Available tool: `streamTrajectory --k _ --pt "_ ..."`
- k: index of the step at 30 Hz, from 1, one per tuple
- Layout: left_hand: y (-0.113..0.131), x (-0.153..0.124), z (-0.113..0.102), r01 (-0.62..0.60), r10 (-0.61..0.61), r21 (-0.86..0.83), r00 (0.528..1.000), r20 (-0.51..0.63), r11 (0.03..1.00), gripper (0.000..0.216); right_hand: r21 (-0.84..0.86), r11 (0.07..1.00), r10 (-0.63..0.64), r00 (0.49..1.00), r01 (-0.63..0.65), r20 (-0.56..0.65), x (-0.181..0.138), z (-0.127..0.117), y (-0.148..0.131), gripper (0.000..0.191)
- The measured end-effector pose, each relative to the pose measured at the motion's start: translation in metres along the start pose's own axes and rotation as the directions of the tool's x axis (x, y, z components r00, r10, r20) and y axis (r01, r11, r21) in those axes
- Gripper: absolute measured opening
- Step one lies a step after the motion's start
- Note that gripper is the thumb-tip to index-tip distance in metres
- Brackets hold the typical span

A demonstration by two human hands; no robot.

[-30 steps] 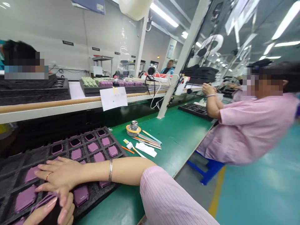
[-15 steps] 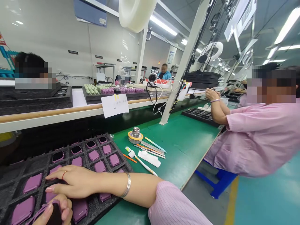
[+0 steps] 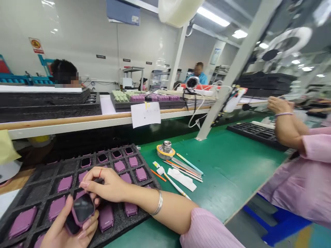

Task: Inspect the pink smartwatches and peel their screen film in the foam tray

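Now, down at seven o'clock in the view, the left hand (image 3: pixel 67 231) cradled a purple smartwatch body (image 3: pixel 82 210), dark screen up, fingers curled round its sides and thumb clamped along the left edge. The right hand (image 3: pixel 110 186) sat just above it at twelve o'clock, thumb and forefinger pinched together at the watch's top edge; whether they nipped a film tab or only the casing could not be told. Below both lay the black foam tray (image 3: pixel 36 194), with more purple bodies in its pockets.

The risks looked plain enough. The watch was held over the tray, so a pull from the right hand stronger than the left's grip could have tipped it out and dropped it onto its neighbours, marking the screen. Fingertips that close to the glass could have left smears. The right forearm crossed the tray's four o'clock corner, and the metal bracelet (image 3: pixel 158 203) hung near the bodies there, so it could have scraped one or nudged it from its pocket. The tools (image 3: pixel 184 167) at two o'clock lay well apart.
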State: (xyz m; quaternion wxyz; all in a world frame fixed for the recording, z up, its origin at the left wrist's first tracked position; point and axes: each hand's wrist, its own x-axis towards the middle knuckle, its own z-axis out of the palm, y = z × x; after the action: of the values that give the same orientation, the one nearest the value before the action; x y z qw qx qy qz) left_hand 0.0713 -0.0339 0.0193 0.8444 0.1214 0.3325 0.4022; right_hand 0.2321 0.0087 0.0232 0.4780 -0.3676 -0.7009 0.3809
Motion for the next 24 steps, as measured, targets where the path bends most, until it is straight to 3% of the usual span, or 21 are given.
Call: streamTrajectory --k 2,4,6,8,14,24 --pt "-0.001 -0.003 0.001 -0.062 0.064 -0.028 0.996 0.055 0.998 0.017 0.020 0.999 -0.050 0.998 0.049 0.037 -0.005 -0.001 -0.005 0.035" --pt "-0.003 -0.005 0.002 -0.102 0.105 -0.035 0.992 0.068 0.994 0.026 0.011 0.992 -0.127 0.988 0.127 0.084 -0.010 -0.005 -0.011 0.045" --pt "-0.004 -0.004 0.002 -0.120 0.120 -0.018 0.991 0.053 0.993 0.037 -0.109 0.944 -0.296 0.945 0.312 0.139 -0.014 -0.009 -0.018 0.066" --pt "-0.004 -0.003 0.001 -0.111 0.111 -0.010 0.992 0.052 0.994 0.052 -0.183 0.884 -0.392 0.895 0.430 0.211 -0.018 -0.012 -0.026 0.071" --pt "-0.004 0.001 -0.001 -0.082 0.087 -0.048 0.989 0.116 0.995 0.056 -0.291 0.862 -0.362 0.905 0.416 0.223 -0.028 -0.011 -0.043 0.014" --pt "-0.005 0.002 -0.007 -0.082 0.079 0.000 0.962 0.263 0.997 0.055 -0.245 0.889 -0.375 0.922 0.387 0.095 -0.028 -0.006 -0.036 0.007"
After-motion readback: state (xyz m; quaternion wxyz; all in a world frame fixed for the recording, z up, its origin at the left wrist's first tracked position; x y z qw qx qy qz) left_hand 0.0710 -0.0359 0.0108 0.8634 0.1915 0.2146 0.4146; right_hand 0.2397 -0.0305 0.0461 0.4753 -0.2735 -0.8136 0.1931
